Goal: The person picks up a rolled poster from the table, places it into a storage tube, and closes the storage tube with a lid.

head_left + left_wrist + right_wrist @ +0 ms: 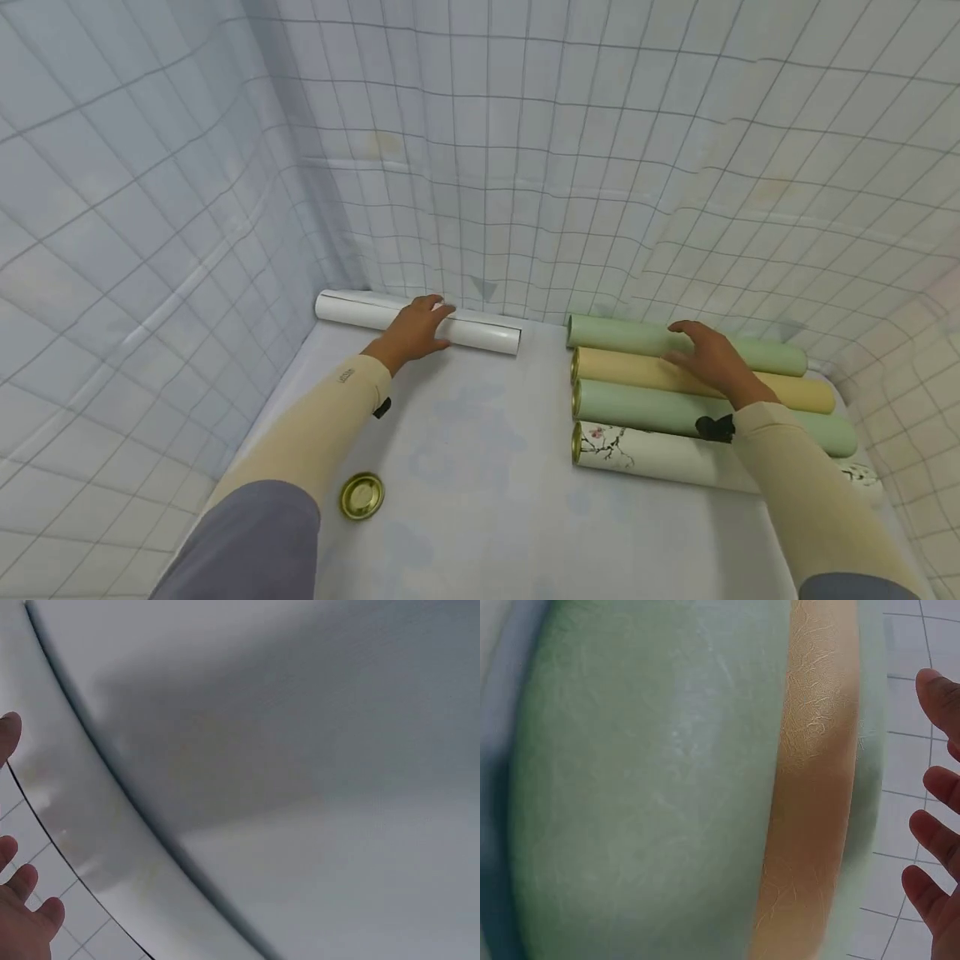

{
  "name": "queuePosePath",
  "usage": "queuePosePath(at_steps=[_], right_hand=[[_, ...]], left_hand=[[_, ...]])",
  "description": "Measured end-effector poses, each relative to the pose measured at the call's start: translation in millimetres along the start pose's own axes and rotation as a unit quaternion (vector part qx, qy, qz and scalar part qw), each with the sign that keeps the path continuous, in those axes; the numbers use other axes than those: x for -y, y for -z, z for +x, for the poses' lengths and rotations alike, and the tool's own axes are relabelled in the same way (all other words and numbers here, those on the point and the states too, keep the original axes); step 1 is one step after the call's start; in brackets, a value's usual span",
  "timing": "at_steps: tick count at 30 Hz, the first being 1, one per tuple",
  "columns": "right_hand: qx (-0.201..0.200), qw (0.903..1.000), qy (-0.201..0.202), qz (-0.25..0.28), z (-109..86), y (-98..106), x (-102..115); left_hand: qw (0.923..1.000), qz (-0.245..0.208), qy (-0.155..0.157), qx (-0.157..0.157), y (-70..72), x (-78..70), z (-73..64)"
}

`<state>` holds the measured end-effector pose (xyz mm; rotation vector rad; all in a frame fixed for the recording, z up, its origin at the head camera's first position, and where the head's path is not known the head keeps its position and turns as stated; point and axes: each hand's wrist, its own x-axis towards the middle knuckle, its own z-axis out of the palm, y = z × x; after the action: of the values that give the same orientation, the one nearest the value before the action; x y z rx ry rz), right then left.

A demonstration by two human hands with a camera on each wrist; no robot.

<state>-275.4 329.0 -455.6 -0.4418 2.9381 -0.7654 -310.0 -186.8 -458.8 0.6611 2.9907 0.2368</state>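
A rolled white sheet (487, 335) lies along the back at the left. My left hand (412, 335) is over its middle, fingers spread and loosely bent; in the left wrist view those fingertips stand apart beside the roll. To the right, several tubes lie side by side: a pale green tube (611, 332) at the back, then a yellow tube (618, 368), another green tube (637, 404) and a white tube with a blossom print (667, 458). Above the rear green and yellow tubes hovers my right hand (708, 358), its fingers parted with nothing between them.
A round gold lid (362, 496) lies on the white surface (480, 500) near the left forearm. Grid-patterned cloth (495, 167) rises as walls behind and on both sides, close behind the white roll and the rear green tube.
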Motion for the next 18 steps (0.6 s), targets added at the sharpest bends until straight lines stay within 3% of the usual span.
queuePosePath(at_steps=[5, 9, 18], right_hand=[[0.019, 0.9995, -0.014, 0.023, 13.1, -4.4, -0.6], [0.029, 0.9989, -0.025, 0.029, 19.7, -9.0, -3.5], [0.033, 0.9985, -0.026, 0.034, 34.5, -13.7, -8.3]], left_hand=[[0.9981, 0.042, 0.042, 0.018, -16.8, 0.6, 7.8], [0.9962, 0.065, 0.058, 0.002, -29.7, -2.8, 6.3], [0.9985, 0.048, 0.021, -0.016, -24.9, -3.0, -4.0]])
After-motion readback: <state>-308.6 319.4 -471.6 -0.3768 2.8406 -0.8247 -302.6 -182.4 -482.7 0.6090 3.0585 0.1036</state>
